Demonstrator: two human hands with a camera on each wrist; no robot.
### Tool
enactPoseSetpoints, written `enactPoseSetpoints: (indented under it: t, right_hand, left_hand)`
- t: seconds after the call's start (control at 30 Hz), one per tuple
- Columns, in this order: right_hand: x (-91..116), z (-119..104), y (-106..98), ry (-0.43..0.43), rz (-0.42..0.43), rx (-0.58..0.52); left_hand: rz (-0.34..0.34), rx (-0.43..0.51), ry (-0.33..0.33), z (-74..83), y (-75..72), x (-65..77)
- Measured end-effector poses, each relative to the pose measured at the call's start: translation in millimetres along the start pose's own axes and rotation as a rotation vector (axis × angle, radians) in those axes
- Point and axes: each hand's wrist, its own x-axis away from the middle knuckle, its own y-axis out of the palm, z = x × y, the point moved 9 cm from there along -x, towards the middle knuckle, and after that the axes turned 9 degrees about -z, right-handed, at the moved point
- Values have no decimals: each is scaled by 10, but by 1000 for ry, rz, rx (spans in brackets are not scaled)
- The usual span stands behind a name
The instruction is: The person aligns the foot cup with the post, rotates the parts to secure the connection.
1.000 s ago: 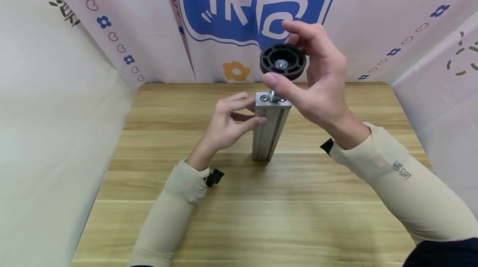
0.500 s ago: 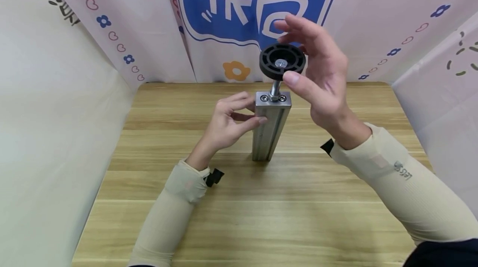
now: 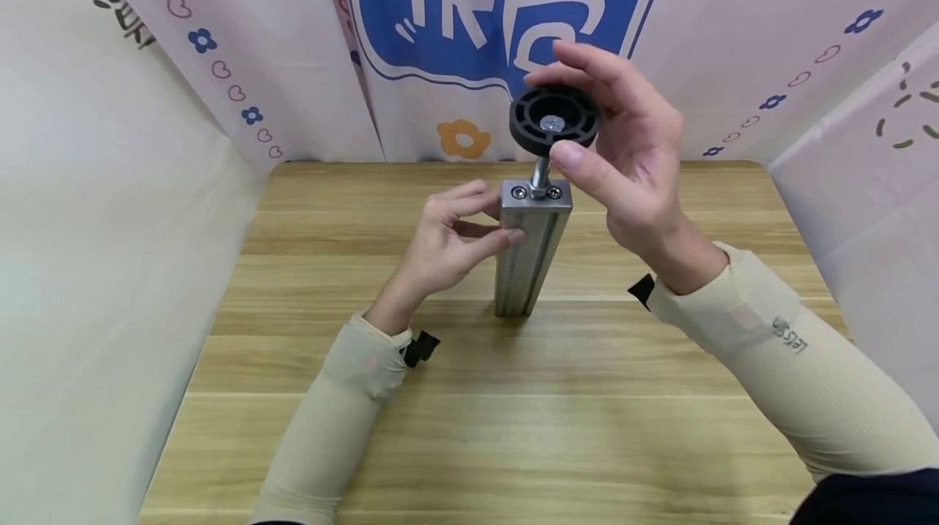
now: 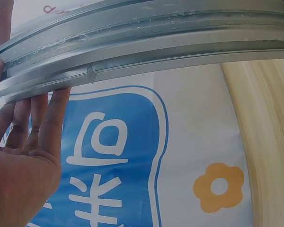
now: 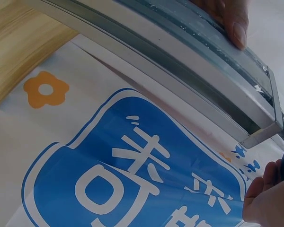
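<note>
A silver aluminium profile (image 3: 522, 260) stands upright on the table in the head view. Its end plate (image 3: 509, 199) carries two screws and, between them, a threaded stem (image 3: 541, 173) with a nut. Topping the stem is a black round levelling foot (image 3: 555, 108) with a screw head in its centre. My left hand (image 3: 447, 248) grips the profile near its top, thumb on the near side; in the left wrist view its fingers (image 4: 49, 125) touch the underside. My right hand (image 3: 641, 158) holds the foot's rim between thumb and fingers; part of those fingers is hidden behind it.
The wooden table (image 3: 469, 427) extends on every side of the profile. Behind it hangs a white cloth (image 3: 323, 109) with a blue printed panel, and cloth walls rise left and right. A black piece (image 3: 421, 349) sticks out at the left wrist.
My right thumb lay farther left over the rim, then slid back right as the fingers spread. Now the fingers have come in on the rim again. The left hand and profile stay put.
</note>
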Motion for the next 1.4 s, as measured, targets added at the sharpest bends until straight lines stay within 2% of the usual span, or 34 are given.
enactPoseSetpoints:
  t: [0.3, 0.63, 0.87, 1.0, 1.13, 1.27, 1.4]
  right_hand:
    - [-12, -21, 4, -15, 23, 46]
    - [16, 3, -34, -1, 83, 234]
    - [7, 2, -39, 6, 90, 290]
    - [-8, -8, -36, -17, 94, 195]
    - [-18, 7, -28, -14, 49, -20]
    - [-10, 74, -22, 39, -2, -208]
    - [-2, 110, -37, 61, -9, -277]
  left_hand:
    - [-6, -5, -9, 7, -1, 4]
    - [-8, -21, -22, 9, -2, 9]
    - [-8, -18, -29, -1, -3, 13]
    - [-5, -10, -29, -3, -3, 9]
    - [-4, -1, -28, -3, -3, 5]
    - [-4, 7, -22, 1, -5, 5]
    - [-5, 5, -24, 0, -6, 7]
